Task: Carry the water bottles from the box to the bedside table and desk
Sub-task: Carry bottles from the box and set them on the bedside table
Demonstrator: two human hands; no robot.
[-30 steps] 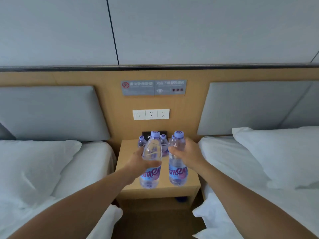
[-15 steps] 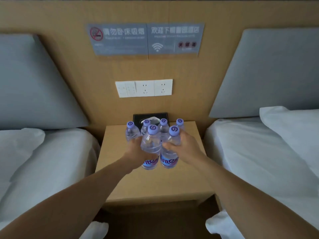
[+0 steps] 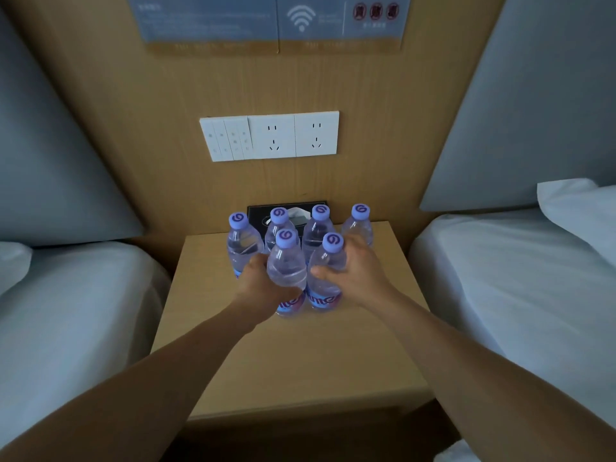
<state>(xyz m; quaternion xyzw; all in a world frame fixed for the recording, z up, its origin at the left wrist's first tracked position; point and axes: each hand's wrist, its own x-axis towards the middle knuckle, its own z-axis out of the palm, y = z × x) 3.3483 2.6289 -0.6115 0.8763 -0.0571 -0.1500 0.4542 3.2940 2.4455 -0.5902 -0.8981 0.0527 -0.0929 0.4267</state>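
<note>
Tissue box [image 3: 257, 211] mostly behind 4 back bottles [image 3: 244, 243]; label of left front bottle [image 3: 286, 266] partly under left hand [image 3: 263, 290]; wall signs [image 3: 206, 23] illegible.

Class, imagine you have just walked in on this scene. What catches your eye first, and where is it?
Two hands meet over the wooden bedside table: the left hand grips the front-left water bottle, the right hand the front-right water bottle, both purple-capped. Behind them stands a row of four matching bottles, in front of a black tissue box.
</note>
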